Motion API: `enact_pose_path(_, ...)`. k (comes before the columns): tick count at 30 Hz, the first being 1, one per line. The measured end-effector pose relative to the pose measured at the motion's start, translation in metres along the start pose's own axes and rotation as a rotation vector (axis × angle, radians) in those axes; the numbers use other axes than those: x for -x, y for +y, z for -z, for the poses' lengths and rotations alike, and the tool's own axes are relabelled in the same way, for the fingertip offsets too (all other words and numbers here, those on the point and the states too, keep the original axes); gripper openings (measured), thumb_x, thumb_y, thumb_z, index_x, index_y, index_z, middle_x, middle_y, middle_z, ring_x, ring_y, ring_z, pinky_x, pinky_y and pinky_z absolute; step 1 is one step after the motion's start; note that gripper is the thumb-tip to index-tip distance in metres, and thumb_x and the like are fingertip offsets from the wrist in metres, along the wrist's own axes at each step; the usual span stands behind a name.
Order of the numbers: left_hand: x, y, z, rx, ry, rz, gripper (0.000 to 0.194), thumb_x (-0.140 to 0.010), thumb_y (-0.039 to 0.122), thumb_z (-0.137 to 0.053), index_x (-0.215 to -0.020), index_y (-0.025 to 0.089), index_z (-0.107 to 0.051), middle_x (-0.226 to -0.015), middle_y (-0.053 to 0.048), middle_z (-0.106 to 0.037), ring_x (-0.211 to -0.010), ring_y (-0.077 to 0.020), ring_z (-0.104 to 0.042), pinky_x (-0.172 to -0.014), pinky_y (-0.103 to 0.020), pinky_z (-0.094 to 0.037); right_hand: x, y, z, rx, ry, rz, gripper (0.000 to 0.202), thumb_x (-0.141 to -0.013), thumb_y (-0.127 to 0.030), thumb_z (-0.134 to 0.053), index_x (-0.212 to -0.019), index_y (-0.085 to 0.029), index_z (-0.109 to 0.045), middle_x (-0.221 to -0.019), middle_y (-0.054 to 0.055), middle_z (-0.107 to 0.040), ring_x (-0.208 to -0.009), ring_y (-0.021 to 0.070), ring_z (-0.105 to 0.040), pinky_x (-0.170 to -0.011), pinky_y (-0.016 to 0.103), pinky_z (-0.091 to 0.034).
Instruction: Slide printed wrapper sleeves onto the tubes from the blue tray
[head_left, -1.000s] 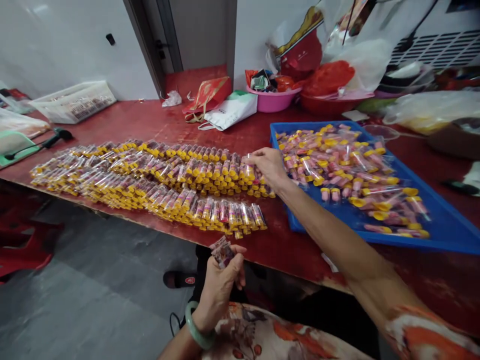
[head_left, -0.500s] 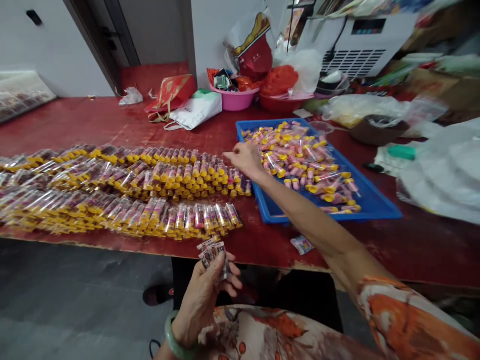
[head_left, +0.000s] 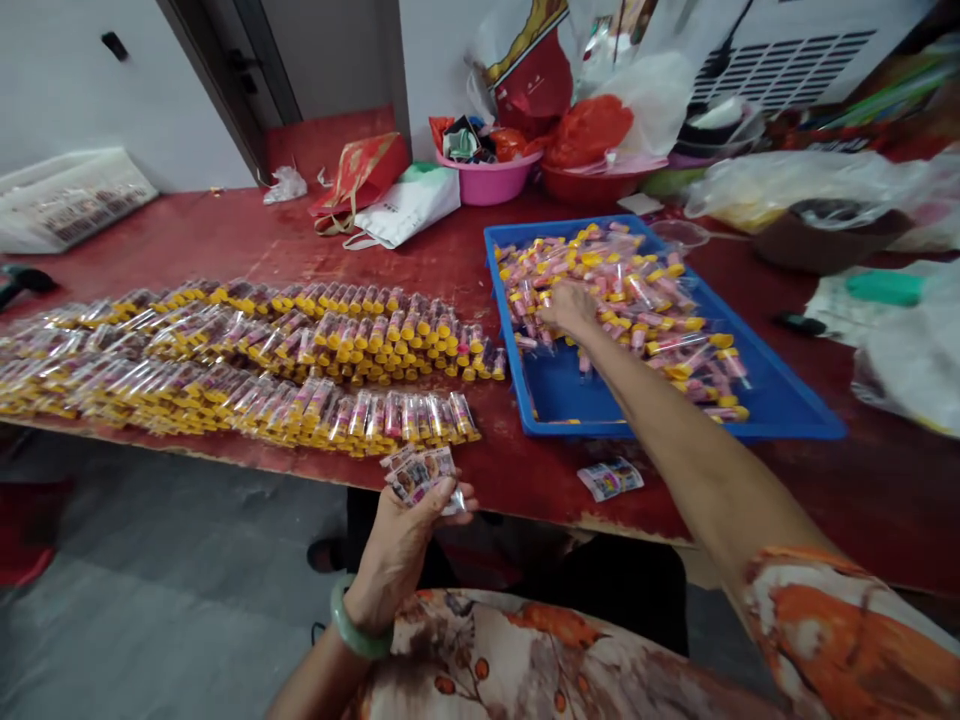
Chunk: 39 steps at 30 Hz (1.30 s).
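Right hand [head_left: 574,308] is now shifted off the stacked tubes [head_left: 375,335] to its left and lowered among loose tubes [head_left: 679,345], so a reach into the blue tray [head_left: 555,392] is judged underway. Whether anything is gripped there cannot be told (fingertips hidden). Printed packets [head_left: 426,474] are pinched under the thumb of the left hand [head_left: 405,535]. Counted: two hands, one tray, one packet group lying right of the left hand; tubes and held packets uncountable.
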<state>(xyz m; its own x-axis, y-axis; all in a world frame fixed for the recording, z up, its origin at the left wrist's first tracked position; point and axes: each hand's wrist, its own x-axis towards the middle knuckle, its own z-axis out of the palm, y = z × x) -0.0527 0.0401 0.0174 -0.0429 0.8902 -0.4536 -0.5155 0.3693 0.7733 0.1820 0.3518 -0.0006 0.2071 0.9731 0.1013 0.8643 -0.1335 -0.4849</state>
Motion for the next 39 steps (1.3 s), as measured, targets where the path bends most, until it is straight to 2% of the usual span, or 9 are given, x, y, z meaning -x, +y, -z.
enact_pose_path(2, -0.002, 0.001, -0.004, 0.012, 0.049, -0.031, 0.036, -0.06, 0.03, -0.087, -0.083, 0.01, -0.07, -0.073, -0.008, -0.073, -0.065, -0.0178, -0.07, -0.06, -0.026, -0.057, 0.005, -0.001, 0.01, -0.087, -0.014, 0.004, 0.029, -0.064, -0.011, -0.067, -0.094, -0.008, -0.066, -0.102, 0.02, -0.068, -0.098, 0.0329, -0.062, -0.081, 0.04, -0.046)
enact_pose_path(5, -0.005, 0.002, -0.008, 0.036, 0.084, -0.071, 0.035, -0.057, 0.028, -0.088, -0.081, 0.01, -0.069, -0.07, -0.006, -0.072, -0.062, -0.017, -0.069, -0.06, -0.027, -0.058, 0.031, 0.003, 0.033, -0.279, -0.08, 0.038, 0.021, -0.078, -0.026, -0.06, -0.094, -0.013, -0.063, -0.092, 0.012, -0.068, -0.075, 0.0184, -0.062, -0.068, 0.032, -0.044)
enact_pose_path(9, -0.005, 0.0, -0.016, 0.069, 0.107, -0.101, 0.035, -0.058, 0.025, -0.088, -0.084, 0.011, -0.069, -0.071, -0.002, -0.07, -0.061, -0.0143, -0.066, -0.058, -0.025, -0.057, 0.112, 0.01, 0.057, -0.688, -0.314, 0.077, 0.02, -0.08, -0.036, -0.049, -0.085, -0.021, -0.061, -0.08, 0.004, -0.065, -0.049, 0.0069, -0.045, -0.048, 0.027, -0.032)
enact_pose_path(12, -0.003, -0.005, -0.023, 0.066, 0.103, -0.083, 0.034, -0.059, 0.026, -0.087, -0.084, 0.011, -0.069, -0.072, -0.002, -0.07, -0.061, -0.0138, -0.065, -0.056, -0.024, -0.056, 0.188, 0.009, 0.056, -1.272, -0.571, -0.126, 0.018, -0.059, -0.024, -0.065, -0.077, -0.023, -0.061, -0.065, -0.001, -0.059, -0.045, 0.0067, -0.043, -0.042, 0.024, -0.026)
enact_pose_path(16, 0.001, -0.015, -0.026, 0.03, 0.102, -0.054, 0.031, -0.064, 0.03, -0.085, -0.084, 0.012, -0.071, -0.069, -0.003, -0.07, -0.058, -0.0136, -0.065, -0.055, -0.024, -0.055, 0.253, -0.001, 0.034, -1.384, -0.786, -0.265, 0.032, -0.06, -0.026, -0.071, -0.092, -0.021, -0.067, -0.063, -0.003, -0.059, -0.046, 0.0071, -0.044, -0.042, 0.02, -0.028)
enact_pose_path(21, 0.007, -0.026, -0.022, -0.028, 0.092, -0.043, 0.03, -0.067, 0.03, -0.083, -0.09, 0.013, -0.074, -0.077, -0.004, -0.073, -0.057, -0.012, -0.063, -0.057, -0.025, -0.054, 0.266, -0.018, 0.02, -1.287, -0.72, -0.141, 0.034, -0.058, -0.029, -0.077, -0.089, -0.019, -0.066, -0.075, 0.001, -0.066, -0.065, 0.0135, -0.058, -0.057, 0.024, -0.045)
enact_pose_path(27, 0.005, -0.027, -0.011, -0.017, 0.005, -0.049, 0.03, -0.067, 0.027, -0.083, -0.094, 0.015, -0.075, -0.086, -0.005, -0.075, -0.074, -0.0152, -0.067, -0.073, -0.027, -0.054, 0.262, -0.035, 0.019, -1.079, -0.692, -0.011, 0.029, -0.057, -0.026, -0.074, -0.083, -0.019, -0.064, -0.065, -0.003, -0.061, -0.057, 0.0113, -0.052, -0.053, 0.023, -0.041)
enact_pose_path(33, -0.003, -0.021, 0.0, 0.006, -0.013, 0.0, 0.037, -0.065, 0.031, -0.084, -0.096, 0.013, -0.074, -0.087, -0.006, -0.073, -0.069, -0.015, -0.065, -0.059, -0.025, -0.054, 0.27, -0.019, 0.029, -1.184, -0.579, -0.088, 0.033, -0.069, -0.035, -0.073, -0.098, -0.021, -0.066, -0.082, 0.001, -0.066, -0.064, 0.0126, -0.057, -0.054, 0.023, -0.044)
enact_pose_path(39, -0.006, -0.018, -0.006, 0.094, -0.024, 0.034, 0.037, -0.061, 0.028, -0.087, -0.091, 0.011, -0.072, -0.081, -0.004, -0.072, -0.065, -0.0142, -0.064, -0.056, -0.024, -0.055, 0.299, 0.002, 0.053, -1.312, -0.477, -0.103, 0.031, -0.071, -0.035, -0.074, -0.098, -0.023, -0.065, -0.087, 0.003, -0.061, -0.066, 0.0136, -0.056, -0.053, 0.025, -0.047)
